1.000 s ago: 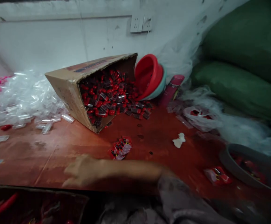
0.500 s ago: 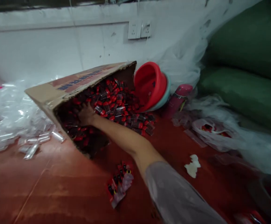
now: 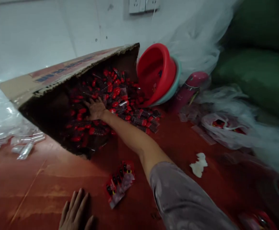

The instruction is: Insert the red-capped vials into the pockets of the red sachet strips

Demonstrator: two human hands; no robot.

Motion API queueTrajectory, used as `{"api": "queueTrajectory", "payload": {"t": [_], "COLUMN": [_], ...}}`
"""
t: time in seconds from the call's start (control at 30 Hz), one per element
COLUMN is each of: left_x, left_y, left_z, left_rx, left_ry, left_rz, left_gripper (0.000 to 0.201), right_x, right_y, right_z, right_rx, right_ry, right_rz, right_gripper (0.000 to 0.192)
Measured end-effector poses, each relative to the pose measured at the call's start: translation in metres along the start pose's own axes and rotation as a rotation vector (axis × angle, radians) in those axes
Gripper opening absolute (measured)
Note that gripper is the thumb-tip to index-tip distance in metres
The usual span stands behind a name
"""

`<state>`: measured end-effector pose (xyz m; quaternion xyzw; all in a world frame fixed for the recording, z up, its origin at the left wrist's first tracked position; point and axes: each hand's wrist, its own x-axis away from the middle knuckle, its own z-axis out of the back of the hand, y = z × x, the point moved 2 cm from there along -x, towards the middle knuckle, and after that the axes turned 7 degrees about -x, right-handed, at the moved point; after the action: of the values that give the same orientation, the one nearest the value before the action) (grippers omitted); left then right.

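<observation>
Two bare hands show in the head view. The right hand (image 3: 95, 108) reaches far forward on an outstretched arm into a cardboard box (image 3: 58, 72) that lies tipped on its side on the red desk (image 3: 45, 179), its open mouth facing the person. That hand lies palm down on the heap of small red-and-black items (image 3: 113, 95) filling the box, fingers (image 3: 88, 103) spread over them; whether the grip has closed on any of them cannot be told. The heap spills out of the box mouth onto the desk toward the right. The left hand (image 3: 75, 212) rests flat on the desk at the lower edge, fingers apart, holding nothing.

Between the two hands, near the right forearm, a small bunch of packets (image 3: 120, 183) lies on the desk, apart from the box. A red basin (image 3: 155, 72) nested in a pale teal one leans on edge just right of the box, close to the spilled items. A pink bottle (image 3: 189, 88) lies beside the basins. Clear plastic sleeves (image 3: 21, 143) lie scattered left of the box. A white scrap (image 3: 199, 164) sits on the desk to the right of the arm, and green sacks (image 3: 254, 73) lie stacked at the far right behind loose plastic film.
</observation>
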<state>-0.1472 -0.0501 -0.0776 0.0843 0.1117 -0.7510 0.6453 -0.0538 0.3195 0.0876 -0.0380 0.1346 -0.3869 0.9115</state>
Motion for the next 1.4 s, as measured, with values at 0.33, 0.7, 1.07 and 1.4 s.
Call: {"api": "queueTrajectory", "payload": {"t": [0.33,0.7,1.07,1.4], "left_x": [-0.042,-0.099,-0.084,-0.110], "left_y": [0.060,0.115,0.082,0.125], "left_z": [0.042,0.025,0.026,0.051], "left_rx": [0.208,0.220,0.091,0.203], "left_ry": [0.042,-0.075,0.018,0.094], "left_rz": [-0.036,-0.294,-0.141,-0.198], "left_gripper": [0.063,0.036,0.036,0.033], "right_x": [0.113,0.210,0.301,0.454], "right_y": [0.048,0.078,0.037,0.070], "right_z": [-0.012,-0.024,-0.014,0.020], "right_rx": [0.093,0.135,0.077,0.305], "right_ry": [-0.056,-0.006,0.161,0.305], "right_rz": [-0.025,-0.018,-0.284,-0.919], "right_gripper": [0.092,0.069,0.049,0.037]}}
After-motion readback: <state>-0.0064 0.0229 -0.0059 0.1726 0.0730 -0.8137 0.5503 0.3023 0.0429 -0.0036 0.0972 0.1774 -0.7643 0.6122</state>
